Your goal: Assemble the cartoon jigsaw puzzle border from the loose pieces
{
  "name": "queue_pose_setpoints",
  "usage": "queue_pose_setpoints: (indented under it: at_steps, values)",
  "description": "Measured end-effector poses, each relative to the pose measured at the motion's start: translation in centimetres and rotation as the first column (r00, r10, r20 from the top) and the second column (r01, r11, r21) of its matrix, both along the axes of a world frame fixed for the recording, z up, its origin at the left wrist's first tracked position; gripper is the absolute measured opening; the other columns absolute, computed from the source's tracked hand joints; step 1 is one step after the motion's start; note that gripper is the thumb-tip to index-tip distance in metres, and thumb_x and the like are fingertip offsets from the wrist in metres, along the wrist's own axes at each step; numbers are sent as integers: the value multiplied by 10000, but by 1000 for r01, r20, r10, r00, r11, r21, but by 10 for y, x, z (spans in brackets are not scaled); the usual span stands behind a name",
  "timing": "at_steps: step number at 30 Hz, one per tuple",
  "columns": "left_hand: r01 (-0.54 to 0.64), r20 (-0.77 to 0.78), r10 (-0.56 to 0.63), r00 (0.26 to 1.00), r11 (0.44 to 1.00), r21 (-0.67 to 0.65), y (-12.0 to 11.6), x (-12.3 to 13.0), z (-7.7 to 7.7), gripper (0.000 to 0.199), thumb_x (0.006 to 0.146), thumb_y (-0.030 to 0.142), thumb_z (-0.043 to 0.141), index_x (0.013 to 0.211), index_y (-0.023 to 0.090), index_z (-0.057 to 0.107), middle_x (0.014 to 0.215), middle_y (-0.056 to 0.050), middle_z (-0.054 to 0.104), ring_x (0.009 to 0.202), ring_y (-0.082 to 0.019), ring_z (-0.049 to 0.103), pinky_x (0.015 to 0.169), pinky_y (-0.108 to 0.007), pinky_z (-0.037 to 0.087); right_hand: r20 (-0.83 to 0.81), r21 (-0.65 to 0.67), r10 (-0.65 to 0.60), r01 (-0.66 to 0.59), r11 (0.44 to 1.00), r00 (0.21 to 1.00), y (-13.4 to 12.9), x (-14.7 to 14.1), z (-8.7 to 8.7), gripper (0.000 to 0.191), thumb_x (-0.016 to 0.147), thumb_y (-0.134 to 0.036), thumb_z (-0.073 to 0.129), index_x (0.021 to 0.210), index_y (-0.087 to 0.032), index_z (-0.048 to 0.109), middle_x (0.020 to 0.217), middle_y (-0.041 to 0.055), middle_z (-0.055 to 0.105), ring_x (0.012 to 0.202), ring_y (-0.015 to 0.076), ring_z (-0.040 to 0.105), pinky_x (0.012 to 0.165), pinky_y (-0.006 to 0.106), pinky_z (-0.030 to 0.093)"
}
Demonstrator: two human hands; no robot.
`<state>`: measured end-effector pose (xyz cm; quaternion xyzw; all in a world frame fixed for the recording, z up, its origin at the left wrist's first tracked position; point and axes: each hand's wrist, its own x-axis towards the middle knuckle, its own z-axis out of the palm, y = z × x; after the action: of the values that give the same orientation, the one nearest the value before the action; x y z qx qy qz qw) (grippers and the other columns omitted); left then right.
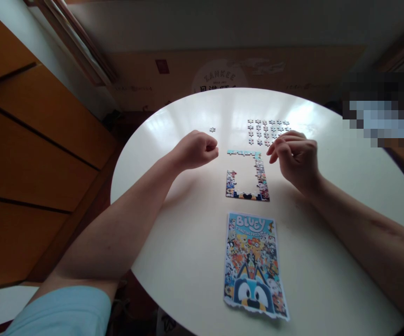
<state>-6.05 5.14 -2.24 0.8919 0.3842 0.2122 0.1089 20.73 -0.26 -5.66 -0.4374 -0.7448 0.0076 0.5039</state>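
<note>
A jigsaw puzzle frame [265, 184] lies on the white table, its border partly joined, with a gap on the left side and a hollow middle. My left hand [196, 149] is closed in a fist just left of the puzzle's upper edge; whatever it may hold is hidden. Over the right side of the puzzle hovers my right hand [294, 156], its fingers loosely bent and apart, with nothing visible between them. Beyond it, loose puzzle pieces [258, 132] lie in rows, some partly covered by that hand. A single puzzle piece [212, 129] sits beyond my left hand.
A torn-edged Bluey picture sheet [252, 266] lies on the near part of the round white table [184, 242]. Wooden cabinet doors [30, 154] stand at the left. A printed cardboard panel [173, 74] is behind the table. A blurred patch covers the far right.
</note>
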Motion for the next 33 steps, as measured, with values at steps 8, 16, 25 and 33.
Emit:
queue_pose_setpoints:
  at_steps: [8, 16, 25, 33]
  values:
    - [-52, 25, 51, 998, 998, 47, 3, -6, 3, 379, 743, 191, 508, 476, 242, 243, 540, 47, 179, 572, -122, 166, 580, -283, 243, -4, -47, 47, -48, 998, 999, 4, 2, 0, 461, 856, -189, 450, 405, -275, 495, 516, -10, 623, 598, 179, 631, 796, 397, 520]
    - [-466, 138, 446, 884, 865, 187, 13, -35, 19, 424, 850, 293, 516, 530, 220, 250, 503, 26, 275, 530, -134, 282, 557, -297, 238, -18, -67, 135, -136, 988, 991, 4, -1, -1, 438, 818, -127, 463, 397, -250, 468, 482, -17, 576, 524, 172, 584, 647, 364, 478]
    - [-682, -61, 689, 723, 725, 98, 24, -57, 18, 283, 892, 408, 541, 712, 198, 598, 728, -78, 642, 682, -207, 551, 616, -305, 365, -30, 2, 61, -61, 998, 998, 6, -3, -6, 450, 894, -192, 479, 450, -241, 544, 568, -5, 653, 633, 189, 649, 709, 384, 495]
    - [-476, -159, 475, 866, 879, 33, 31, -45, -14, 360, 953, 217, 424, 1209, 184, 676, 1220, -102, 681, 1112, -239, 614, 967, -333, 467, -66, -14, 52, -53, 998, 996, 9, -8, -11, 445, 912, -189, 509, 473, -243, 560, 603, -5, 671, 657, 203, 650, 756, 408, 494]
